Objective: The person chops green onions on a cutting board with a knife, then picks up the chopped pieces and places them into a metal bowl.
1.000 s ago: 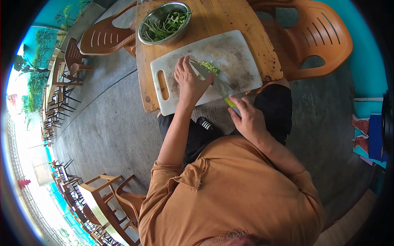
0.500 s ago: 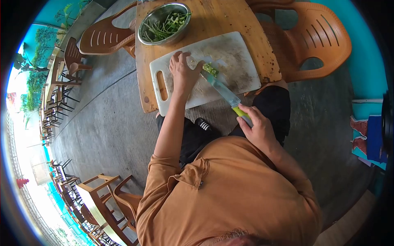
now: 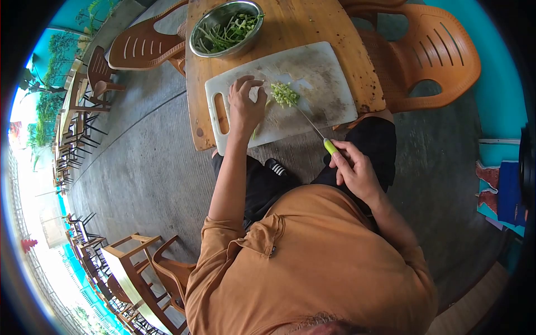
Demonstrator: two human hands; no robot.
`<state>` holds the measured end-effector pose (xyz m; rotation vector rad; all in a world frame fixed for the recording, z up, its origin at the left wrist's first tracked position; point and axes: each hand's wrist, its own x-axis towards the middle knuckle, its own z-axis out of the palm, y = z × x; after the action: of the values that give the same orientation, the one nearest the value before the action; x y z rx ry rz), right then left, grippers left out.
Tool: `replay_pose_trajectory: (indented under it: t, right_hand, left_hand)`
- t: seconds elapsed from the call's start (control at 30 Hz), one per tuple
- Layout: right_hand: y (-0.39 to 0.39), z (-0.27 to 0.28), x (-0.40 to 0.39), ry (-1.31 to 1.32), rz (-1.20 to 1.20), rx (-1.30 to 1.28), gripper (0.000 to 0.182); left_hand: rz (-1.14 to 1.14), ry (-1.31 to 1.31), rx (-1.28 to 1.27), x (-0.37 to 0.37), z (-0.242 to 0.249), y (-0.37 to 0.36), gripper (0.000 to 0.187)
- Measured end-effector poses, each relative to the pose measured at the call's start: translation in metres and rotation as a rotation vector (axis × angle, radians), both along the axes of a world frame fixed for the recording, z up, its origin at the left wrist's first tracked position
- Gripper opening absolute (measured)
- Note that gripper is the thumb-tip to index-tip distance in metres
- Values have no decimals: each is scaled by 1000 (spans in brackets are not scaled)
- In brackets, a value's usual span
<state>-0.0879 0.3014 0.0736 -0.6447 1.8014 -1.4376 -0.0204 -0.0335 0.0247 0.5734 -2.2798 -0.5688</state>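
Note:
My right hand is closed on the green handle of a knife; the thin blade points up and left, its tip beside a small pile of chopped green vegetable. That pile lies on a worn white cutting board. Left of the pile, my left hand is over the board with curled fingers, thumb and forefinger apart and nothing visible between them. A few small green bits lie near its thumb. Behind the board stands a metal bowl holding long green stalks and cut pieces.
The board rests on a wooden table, overhanging its near edge. An orange-brown chair stands at the right, a brown chair at the left. Another wooden table and chair are at the lower left.
The knife has turned from lying flat to edge-on, its tip now at the pile's lower right. The green pile looks wider. My left hand has shifted slightly down and left, off the pile.

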Motion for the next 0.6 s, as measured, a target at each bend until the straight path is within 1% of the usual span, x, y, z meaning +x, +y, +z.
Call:
replay_pose_trajectory:
  t: [0.07, 0.2, 0.27, 0.3, 0.37, 0.53, 0.6]
  right_hand:
    - [-1, 1, 1, 16, 24, 17, 34]
    - [-8, 0, 8, 50, 38, 23, 35]
    - [-11, 4, 11, 24, 78, 80, 35]
    - [-13, 2, 13, 23, 79, 82, 35]
    - [-17, -6, 18, 141, 73, 24, 35]
    - [-21, -8, 21, 141, 87, 52, 37]
    - [-22, -9, 21, 184, 102, 34, 37]
  left_hand:
    - [17, -76, -18, 11, 5, 3, 17]
    - [13, -110, 11, 26, -4, 13, 17]
    - [35, -150, 20, 29, -6, 19, 17]
    - [37, -150, 21, 29, -10, 20, 17]
    - [45, -151, 62, 28, -16, 22, 15]
    - [58, -165, 61, 25, -17, 25, 15]
    - [67, -171, 63, 25, -17, 26, 15]
